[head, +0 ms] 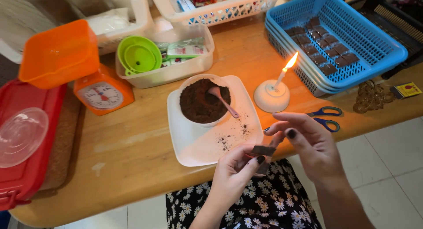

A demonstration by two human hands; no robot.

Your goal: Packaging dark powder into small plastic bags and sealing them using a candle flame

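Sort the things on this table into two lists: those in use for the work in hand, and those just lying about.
In use: small dark packet held by left hand and right hand; bowl of brown powder; pink spoon; lit candle; blue tray of packets.

Lying about: orange scale; green funnels; scissors; matchbox.

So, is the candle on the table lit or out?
Lit. The candle stands upright in its white holder, and a bright flame burns at its top.
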